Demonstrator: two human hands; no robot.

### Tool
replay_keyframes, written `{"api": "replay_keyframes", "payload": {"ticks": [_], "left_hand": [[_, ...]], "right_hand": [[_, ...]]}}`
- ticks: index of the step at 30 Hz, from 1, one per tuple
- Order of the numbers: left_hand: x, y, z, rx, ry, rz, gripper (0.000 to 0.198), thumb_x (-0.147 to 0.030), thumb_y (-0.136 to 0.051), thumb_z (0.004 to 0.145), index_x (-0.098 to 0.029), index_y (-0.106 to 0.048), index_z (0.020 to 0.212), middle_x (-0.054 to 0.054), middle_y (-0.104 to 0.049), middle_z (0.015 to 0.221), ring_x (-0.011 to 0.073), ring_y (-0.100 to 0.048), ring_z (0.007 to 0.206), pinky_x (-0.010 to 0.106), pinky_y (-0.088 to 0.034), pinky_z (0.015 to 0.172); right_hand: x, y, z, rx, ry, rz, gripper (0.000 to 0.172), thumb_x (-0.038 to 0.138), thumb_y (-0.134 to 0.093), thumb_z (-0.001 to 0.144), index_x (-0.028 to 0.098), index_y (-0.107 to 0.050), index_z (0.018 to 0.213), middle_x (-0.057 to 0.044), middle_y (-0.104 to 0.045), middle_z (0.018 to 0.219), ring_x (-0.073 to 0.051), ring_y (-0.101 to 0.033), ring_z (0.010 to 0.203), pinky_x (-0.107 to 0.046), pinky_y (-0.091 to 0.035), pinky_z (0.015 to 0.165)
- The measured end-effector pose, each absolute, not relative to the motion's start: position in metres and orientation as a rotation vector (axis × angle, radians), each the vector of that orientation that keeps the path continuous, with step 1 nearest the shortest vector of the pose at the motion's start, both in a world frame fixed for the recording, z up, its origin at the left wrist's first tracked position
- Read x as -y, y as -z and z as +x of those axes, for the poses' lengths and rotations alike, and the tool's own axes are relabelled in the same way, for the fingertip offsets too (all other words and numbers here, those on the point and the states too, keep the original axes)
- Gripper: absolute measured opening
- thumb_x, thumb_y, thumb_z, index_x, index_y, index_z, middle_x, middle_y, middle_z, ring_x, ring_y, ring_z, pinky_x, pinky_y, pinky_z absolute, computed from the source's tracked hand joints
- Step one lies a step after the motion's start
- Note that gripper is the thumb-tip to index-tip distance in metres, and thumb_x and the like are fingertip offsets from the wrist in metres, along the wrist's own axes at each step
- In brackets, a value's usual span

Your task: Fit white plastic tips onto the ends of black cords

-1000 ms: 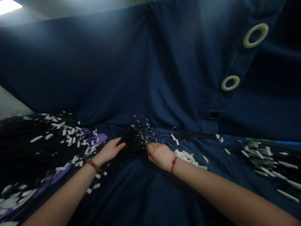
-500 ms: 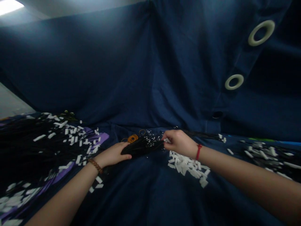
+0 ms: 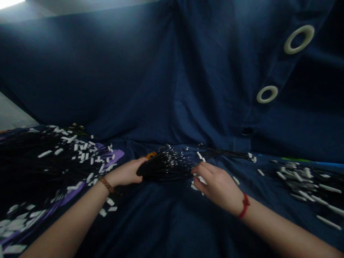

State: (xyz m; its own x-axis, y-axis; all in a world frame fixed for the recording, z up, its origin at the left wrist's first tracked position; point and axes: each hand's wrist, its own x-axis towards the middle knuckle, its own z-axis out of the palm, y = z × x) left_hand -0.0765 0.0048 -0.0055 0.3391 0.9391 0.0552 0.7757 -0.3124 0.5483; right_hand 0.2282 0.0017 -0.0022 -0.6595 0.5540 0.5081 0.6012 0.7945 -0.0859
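Note:
My left hand (image 3: 129, 172) is closed around a bundle of thin black wires (image 3: 153, 166) whose shiny metal ends (image 3: 172, 157) fan out to the right. My right hand (image 3: 219, 186) is beside those ends, thumb and fingers curled together at a small white piece (image 3: 200, 178). Its fingers partly hide the white pieces lying on the cloth under it. Behind my left hand, orange rubber bands (image 3: 151, 155) show above the bundle.
Dark blue cloth (image 3: 172, 225) covers the surface and hangs behind as a curtain (image 3: 134, 79). At left lies a large heap of black wires (image 3: 40, 172) with white tips and purple bands (image 3: 115, 157). More white-tipped wires (image 3: 303, 179) lie at right.
My right hand has moved down and toward me, over the white pile, away from the wire ends. My left hand has tilted the bundle up slightly, and its thumb has drawn in.

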Motion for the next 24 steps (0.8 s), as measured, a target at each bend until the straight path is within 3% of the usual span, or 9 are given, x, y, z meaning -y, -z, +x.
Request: {"api": "replay_keyframes", "payload": {"ticks": [6,13,17,24], "left_hand": [[-0.005,-0.003,-0.092,-1.552,-0.666,2.02,0.049,-0.023,-0.055,0.064,-0.018,-0.044,0.111,0.003,-0.061,0.096,0.0193,-0.06,0.082,0.031,-0.049,0.074],[-0.004,-0.01,-0.11,-1.513,-0.862,1.875,0.059,-0.033,-0.065,0.063,-0.018,-0.043,0.116,0.006,-0.056,0.119,0.0215,-0.053,0.108,0.035,-0.043,0.093],[-0.004,-0.01,-0.119,-1.531,-0.973,1.86,0.067,-0.038,-0.064,0.065,-0.017,-0.036,0.122,0.01,-0.052,0.125,0.023,-0.05,0.112,0.037,-0.042,0.095],[-0.01,-0.005,-0.11,-1.633,-0.905,2.035,0.062,-0.038,-0.058,0.07,-0.016,-0.034,0.123,0.01,-0.05,0.125,0.0233,-0.048,0.114,0.036,-0.037,0.099]], "right_hand": [[-0.001,0.025,0.228,2.397,0.046,-0.996,0.011,0.012,-0.048,0.08,0.017,-0.053,0.088,-0.003,-0.057,0.083,-0.014,-0.057,0.075,-0.024,-0.043,0.067],[-0.006,0.023,0.231,2.357,0.001,-1.011,0.011,0.013,-0.047,0.082,0.016,-0.053,0.09,-0.004,-0.057,0.086,-0.016,-0.056,0.075,-0.027,-0.044,0.069],[-0.01,0.025,0.234,2.341,-0.024,-1.019,0.01,0.013,-0.048,0.082,0.016,-0.053,0.09,-0.004,-0.057,0.086,-0.016,-0.056,0.076,-0.028,-0.045,0.07],[-0.013,0.022,0.236,2.295,-0.066,-1.069,0.012,0.019,-0.048,0.087,0.013,-0.054,0.095,-0.004,-0.057,0.091,-0.014,-0.055,0.08,-0.03,-0.046,0.073]]}}
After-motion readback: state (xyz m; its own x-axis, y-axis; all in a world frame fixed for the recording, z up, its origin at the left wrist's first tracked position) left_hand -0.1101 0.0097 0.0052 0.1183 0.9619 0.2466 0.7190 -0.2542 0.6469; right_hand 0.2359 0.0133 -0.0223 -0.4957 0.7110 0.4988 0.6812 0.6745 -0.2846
